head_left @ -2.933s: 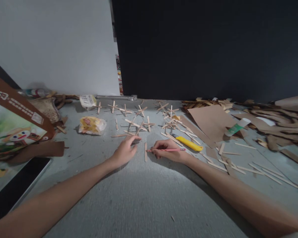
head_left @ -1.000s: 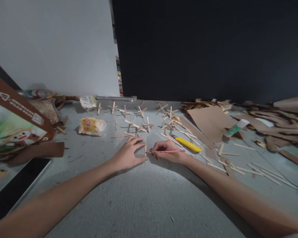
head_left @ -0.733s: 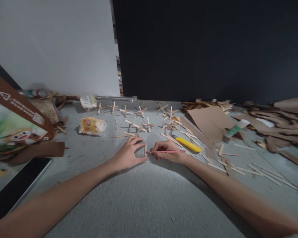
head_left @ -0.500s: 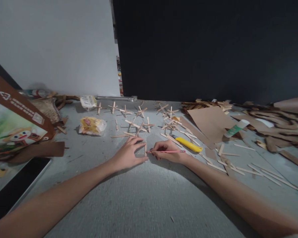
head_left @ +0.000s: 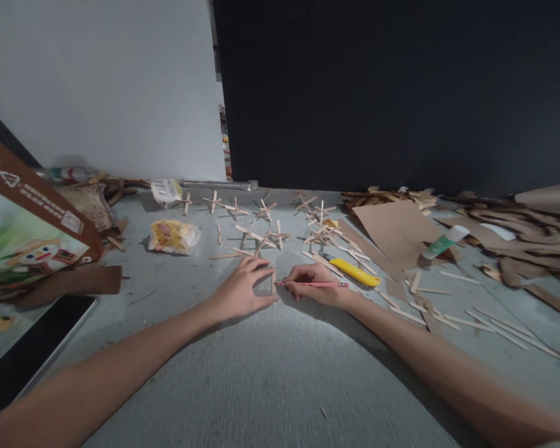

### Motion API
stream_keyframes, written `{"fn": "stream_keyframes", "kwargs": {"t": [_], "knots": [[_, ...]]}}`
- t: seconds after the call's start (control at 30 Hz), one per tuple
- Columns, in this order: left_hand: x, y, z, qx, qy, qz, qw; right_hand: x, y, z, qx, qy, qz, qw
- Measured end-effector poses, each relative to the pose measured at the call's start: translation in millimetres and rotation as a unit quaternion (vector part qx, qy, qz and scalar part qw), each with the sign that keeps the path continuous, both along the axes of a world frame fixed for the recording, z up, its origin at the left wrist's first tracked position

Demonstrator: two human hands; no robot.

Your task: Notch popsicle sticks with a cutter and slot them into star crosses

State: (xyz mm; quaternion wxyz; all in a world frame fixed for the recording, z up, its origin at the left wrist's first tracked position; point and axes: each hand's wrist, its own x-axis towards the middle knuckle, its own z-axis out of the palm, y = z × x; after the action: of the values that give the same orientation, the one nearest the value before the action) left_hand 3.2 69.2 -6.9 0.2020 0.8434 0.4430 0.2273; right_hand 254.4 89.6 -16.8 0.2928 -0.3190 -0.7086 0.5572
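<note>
Two hands show on my feed. The left hand (head_left: 243,289) has a wide grip, thumb and a fingertip near opposite ends of a wooden stick (head_left: 274,283) on the table (head_left: 261,379). The right hand (head_left: 313,277) has a narrow grip around a pink pencil (head_left: 326,285), its tip at the stick. I see a yellow cutter (head_left: 355,272) just beyond.

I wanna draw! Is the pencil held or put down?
Held: the right hand grips the pencil, its tip by the wooden stick.
</note>
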Motion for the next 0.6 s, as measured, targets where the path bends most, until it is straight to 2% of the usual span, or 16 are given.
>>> {"fn": "stream_keyframes", "kwargs": {"t": [0.13,0.6], "knots": [[-0.3,0.3,-0.6,0.003,-0.006,-0.003,1.000,0.1,-1.1,2.3,0.000,-0.007,0.016,1.000],[0.1,0.0,-0.5,0.006,-0.007,-0.001,1.000,-0.9,0.3,0.1,-0.005,0.000,0.001,1.000]]}}
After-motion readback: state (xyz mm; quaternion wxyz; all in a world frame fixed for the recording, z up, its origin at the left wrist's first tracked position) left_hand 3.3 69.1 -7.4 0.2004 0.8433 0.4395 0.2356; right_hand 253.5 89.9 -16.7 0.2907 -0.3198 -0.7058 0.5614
